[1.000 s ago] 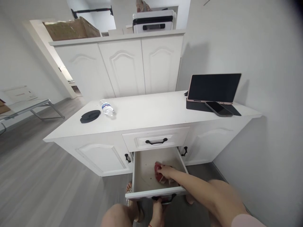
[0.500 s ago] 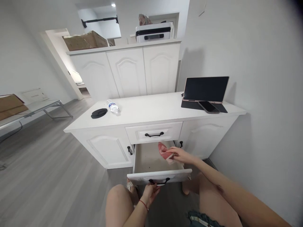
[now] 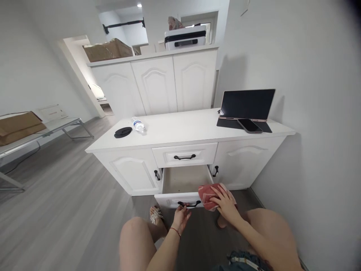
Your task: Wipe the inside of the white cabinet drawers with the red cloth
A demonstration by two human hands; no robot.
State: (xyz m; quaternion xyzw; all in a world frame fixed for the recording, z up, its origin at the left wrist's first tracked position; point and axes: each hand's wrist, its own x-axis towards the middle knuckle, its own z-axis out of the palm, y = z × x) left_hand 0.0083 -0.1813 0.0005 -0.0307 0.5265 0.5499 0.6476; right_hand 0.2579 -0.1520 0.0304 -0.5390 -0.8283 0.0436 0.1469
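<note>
Pink-red cloth with pale lines (image 3: 208,196): loosely folded, lying over the right top corner of the front of the white panelled lower drawer (image 3: 183,182). One second ago it was down on the drawer floor, then lifted over it; now it's out at the front edge.
Right hand (image 3: 228,206): grasping the cloth, fingers spread across it, looks pressed against that corner. Thumb side hidden.
Left hand (image 3: 181,220): fingers at the left end of the black curved drawer handle (image 3: 194,204), same spot as before. Closed round it or just resting, can't tell.
Drawer interior: pale floor, a small dark spot on it. Less depth shows than a second ago; pushed in or head moved, can't say which.
Upshot: my read, contact work has shifted from the inside to the front panel, left hand steadying the drawer.
Upper drawer (image 3: 166,154): white, fully closed, just above.
White countertop (image 3: 175,130): clear plastic bottle with blue label (image 3: 138,125) on its side at left, flat black round object (image 3: 123,132) beside it; black-screened tablet (image 3: 248,104) propped at right, dark phone (image 3: 249,126) in front.
Behind: white tall cabinet (image 3: 158,90) bearing a brown cardboard box (image 3: 108,51) and white hard-shell suitcase (image 3: 184,37).
</note>
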